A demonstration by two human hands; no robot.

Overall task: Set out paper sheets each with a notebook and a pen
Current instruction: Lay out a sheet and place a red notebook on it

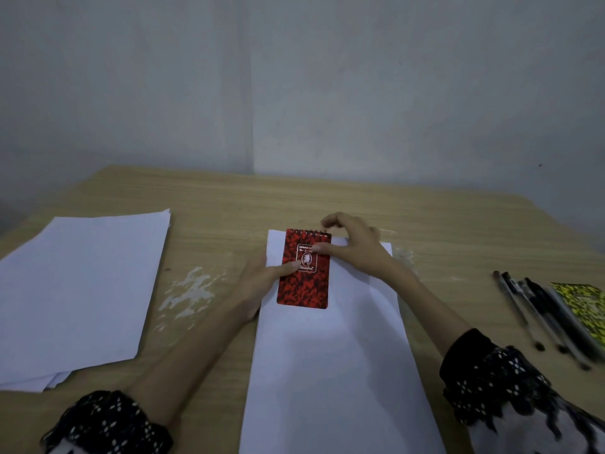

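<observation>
Red spiral notebook [303,273] flat on smooth white sheet [330,371], left hand [262,283] and right hand [353,247] in light grip, thumbs pinching its cover

A red notebook [303,269] mottled with black is showing a white-outlined label on its cover, lying on a plain white paper sheet [330,365]. A white paper stack [82,290] is lying at left. The table [212,204] is showing a light tan wood grain with pale whitish patches. At right, black and grey pens [540,316] are lying beside a yellow notebook [586,306] speckled with black. The sleeves [491,381] are showing black fabric with small white flowers.
</observation>
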